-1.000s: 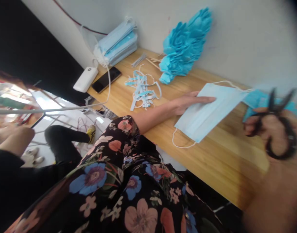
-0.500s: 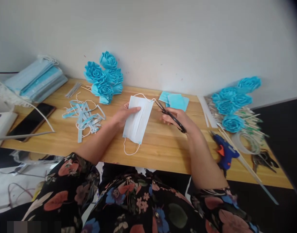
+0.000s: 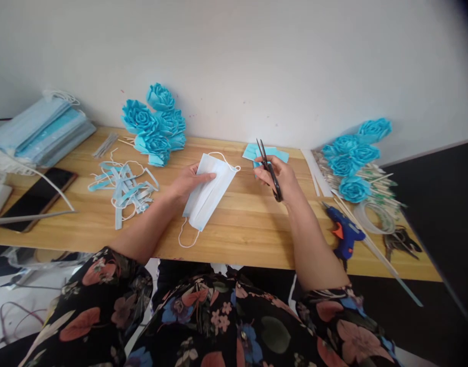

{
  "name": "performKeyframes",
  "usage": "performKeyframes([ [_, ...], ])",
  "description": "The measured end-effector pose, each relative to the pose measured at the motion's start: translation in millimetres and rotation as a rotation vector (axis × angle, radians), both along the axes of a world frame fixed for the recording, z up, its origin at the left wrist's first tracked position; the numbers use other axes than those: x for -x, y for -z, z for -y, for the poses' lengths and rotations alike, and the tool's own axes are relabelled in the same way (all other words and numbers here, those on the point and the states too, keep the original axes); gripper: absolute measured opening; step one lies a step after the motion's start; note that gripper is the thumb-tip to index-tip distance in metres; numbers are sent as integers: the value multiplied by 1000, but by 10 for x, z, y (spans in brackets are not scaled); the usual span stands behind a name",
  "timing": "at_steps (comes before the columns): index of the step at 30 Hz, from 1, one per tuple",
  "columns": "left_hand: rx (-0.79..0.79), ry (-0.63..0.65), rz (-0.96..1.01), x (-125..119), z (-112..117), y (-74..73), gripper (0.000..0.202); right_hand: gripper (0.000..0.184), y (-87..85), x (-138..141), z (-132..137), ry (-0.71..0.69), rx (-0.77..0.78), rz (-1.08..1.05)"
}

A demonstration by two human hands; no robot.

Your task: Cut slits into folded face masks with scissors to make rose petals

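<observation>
A pale blue face mask (image 3: 209,191) lies on the wooden table (image 3: 249,229), its ear loops trailing at both ends. My left hand (image 3: 188,181) grips the mask's left edge, thumb on top. My right hand (image 3: 277,176) is closed round the handles of black scissors (image 3: 269,168), blades slightly apart and pointing up and away, just right of the mask. Behind the scissors lie a few cut blue mask pieces (image 3: 266,152).
Blue paper-like roses (image 3: 153,122) lean against the wall; more roses (image 3: 352,160) on sticks lie at the right. A pile of cut strips and loops (image 3: 121,186), a stack of masks (image 3: 38,130), a phone (image 3: 35,196), a blue glue gun (image 3: 342,232).
The view swung from the far left to face the table. The mask shifted slightly left and the scissors tilted from pointing left to pointing up.
</observation>
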State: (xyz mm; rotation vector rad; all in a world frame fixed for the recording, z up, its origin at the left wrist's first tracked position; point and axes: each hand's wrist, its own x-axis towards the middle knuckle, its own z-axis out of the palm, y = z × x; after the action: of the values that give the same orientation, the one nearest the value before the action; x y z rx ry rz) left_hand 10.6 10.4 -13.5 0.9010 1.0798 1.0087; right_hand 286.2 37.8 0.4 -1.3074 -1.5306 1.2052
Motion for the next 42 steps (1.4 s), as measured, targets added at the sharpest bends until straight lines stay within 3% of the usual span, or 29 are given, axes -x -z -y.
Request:
performKeyframes([
  [2, -7, 55, -50, 0, 6, 15, 52, 54, -3, 61, 23, -4, -52, -68],
  [5, -81, 146, -162, -22, 20, 2, 52, 60, 5, 199, 111, -146, -19, -110],
  [9, -185, 216, -266, -91, 56, -76, 51, 50, 80, 342, 200, -252, -49, -52],
  [15, -111, 249, -193, -147, 72, -95, 53, 40, 88, 382, 232, -218, -118, -16],
  [21, 2, 335, -213, -114, 95, -54, 41, 41, 80, 349, 191, -171, -121, -43],
  [27, 110, 173, -108, -67, 68, -8, 47, 41, 46, 242, 84, -16, -97, -90],
  [33, 78, -88, -11, -14, -37, 3, 55, 48, -102, 172, 121, -91, 11, -33],
  [42, 88, -99, 22, 7, -43, -1, 54, 54, -79, 198, 128, -108, 54, -12],
])
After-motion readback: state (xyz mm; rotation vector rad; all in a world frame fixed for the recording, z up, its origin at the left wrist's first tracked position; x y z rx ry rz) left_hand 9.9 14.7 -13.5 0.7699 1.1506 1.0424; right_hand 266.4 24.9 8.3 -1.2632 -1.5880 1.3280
